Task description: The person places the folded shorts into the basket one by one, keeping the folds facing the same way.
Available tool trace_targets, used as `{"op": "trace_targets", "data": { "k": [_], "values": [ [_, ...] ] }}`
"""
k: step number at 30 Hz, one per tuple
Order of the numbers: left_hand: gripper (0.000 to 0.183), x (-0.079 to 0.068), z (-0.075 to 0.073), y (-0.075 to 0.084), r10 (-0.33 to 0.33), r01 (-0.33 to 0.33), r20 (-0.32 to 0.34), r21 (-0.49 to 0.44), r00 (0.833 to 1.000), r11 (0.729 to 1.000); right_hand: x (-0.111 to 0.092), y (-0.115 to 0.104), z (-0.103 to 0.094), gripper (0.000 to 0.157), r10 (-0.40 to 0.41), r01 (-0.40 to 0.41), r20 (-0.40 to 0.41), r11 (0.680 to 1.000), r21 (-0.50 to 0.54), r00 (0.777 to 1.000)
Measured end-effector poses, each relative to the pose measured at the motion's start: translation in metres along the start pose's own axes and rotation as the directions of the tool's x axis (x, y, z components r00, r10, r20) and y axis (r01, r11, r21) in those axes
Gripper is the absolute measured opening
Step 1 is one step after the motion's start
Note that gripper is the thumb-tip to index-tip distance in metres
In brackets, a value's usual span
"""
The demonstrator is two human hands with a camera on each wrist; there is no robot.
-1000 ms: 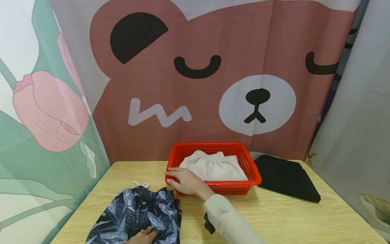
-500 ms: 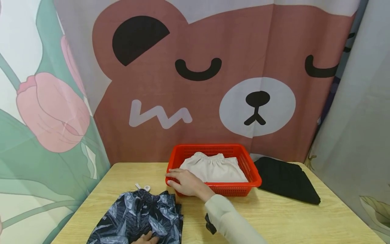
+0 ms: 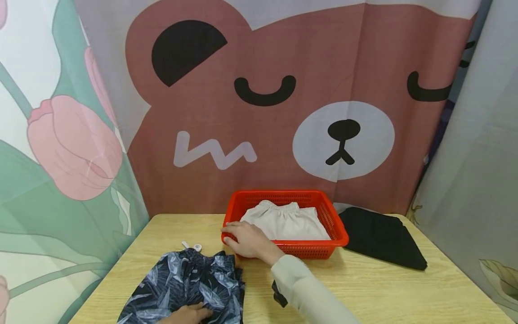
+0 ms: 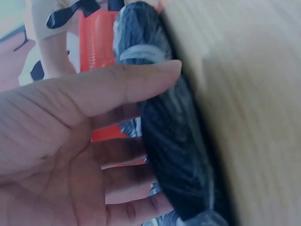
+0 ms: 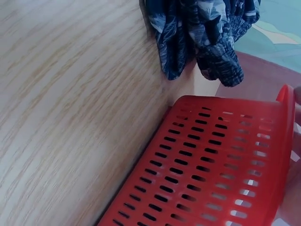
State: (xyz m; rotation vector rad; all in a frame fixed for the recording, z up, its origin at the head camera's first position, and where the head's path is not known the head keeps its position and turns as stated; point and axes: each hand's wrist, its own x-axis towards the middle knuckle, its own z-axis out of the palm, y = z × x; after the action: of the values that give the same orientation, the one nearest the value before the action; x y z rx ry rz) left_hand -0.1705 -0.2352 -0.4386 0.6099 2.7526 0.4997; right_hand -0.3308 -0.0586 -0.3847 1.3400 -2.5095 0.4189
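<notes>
In the head view, my left hand [image 3: 188, 313] rests on dark blue-grey leaf-patterned shorts [image 3: 194, 279] at the front left of the table. The left wrist view shows fairly straight fingers reaching over the folded cloth [image 4: 171, 146], with the thumb across its near edge. My right hand [image 3: 248, 238] holds the left front corner of a red plastic basket [image 3: 299, 249], fingers over the rim. In the right wrist view only part of that hand shows, at the right edge by the basket's slotted wall [image 5: 197, 165]. White gathered-waist clothing [image 3: 287, 220] lies inside the basket.
Folded black cloth [image 3: 380, 238] lies right of the basket. Behind the shorts is a small white item [image 3: 197, 247], perhaps a drawstring end. A dark strap [image 3: 279, 294] hangs beneath the right sleeve. A bear-print curtain [image 3: 267, 135] hangs at the table's back edge.
The left hand has shifted slightly over the shorts. The right hand stays on the basket corner, and the whole head view has drifted a little.
</notes>
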Motion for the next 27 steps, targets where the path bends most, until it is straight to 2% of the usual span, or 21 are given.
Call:
{"op": "trace_targets", "data": {
  "k": [2, 5, 7, 9, 11, 14, 16, 19, 23, 27],
  "values": [
    [0.033, 0.003, -0.001, -0.009, 0.011, -0.010, 0.031, -0.030, 0.999, 1.000, 0.000, -0.002, 0.000, 0.038, 0.004, -0.004, -0.010, 1.000, -0.024, 1.000],
    [0.039, 0.013, 0.008, -0.039, 0.036, -0.029, 0.069, -0.094, 0.997, 0.995, -0.001, -0.004, -0.001, 0.039, 0.015, -0.017, -0.051, 0.999, -0.034, 0.999],
    [0.043, 0.020, 0.015, -0.059, 0.058, -0.048, 0.071, -0.128, 0.996, 0.991, -0.002, -0.004, -0.001, 0.039, 0.035, -0.036, -0.090, 0.999, -0.012, 0.995],
    [0.047, 0.025, 0.018, -0.070, 0.067, -0.057, 0.068, -0.139, 0.995, 0.989, -0.004, -0.004, -0.002, 0.040, 0.066, -0.059, -0.128, 0.997, 0.052, 0.990],
    [0.047, 0.022, 0.009, -0.062, 0.034, -0.026, 0.048, -0.165, 0.998, 0.986, -0.005, -0.005, -0.004, 0.040, 0.098, -0.076, -0.155, 0.987, 0.138, 0.983],
    [0.046, 0.009, -0.015, -0.033, -0.035, 0.038, 0.017, -0.207, 0.999, 0.978, -0.007, -0.006, -0.007, 0.043, 0.132, -0.087, -0.167, 0.963, 0.255, 0.977],
    [0.045, -0.001, -0.032, -0.011, -0.084, 0.078, -0.016, -0.227, 0.996, 0.971, -0.009, -0.008, -0.010, 0.044, 0.139, -0.084, -0.171, 0.952, 0.294, 0.975],
    [0.044, -0.009, -0.047, 0.006, -0.110, 0.089, -0.076, -0.237, 0.991, 0.967, -0.011, -0.011, -0.015, 0.043, 0.141, -0.076, -0.178, 0.941, 0.329, 0.974],
    [0.042, -0.011, -0.054, 0.013, -0.085, 0.039, -0.174, -0.253, 0.981, 0.967, -0.015, -0.015, -0.021, 0.039, 0.158, -0.068, -0.204, 0.919, 0.389, 0.966],
    [0.043, -0.013, -0.055, 0.012, -0.068, 0.001, -0.268, -0.241, 0.961, 0.970, -0.020, -0.020, -0.028, 0.039, 0.182, -0.055, -0.238, 0.888, 0.457, 0.954]
  ]
}}
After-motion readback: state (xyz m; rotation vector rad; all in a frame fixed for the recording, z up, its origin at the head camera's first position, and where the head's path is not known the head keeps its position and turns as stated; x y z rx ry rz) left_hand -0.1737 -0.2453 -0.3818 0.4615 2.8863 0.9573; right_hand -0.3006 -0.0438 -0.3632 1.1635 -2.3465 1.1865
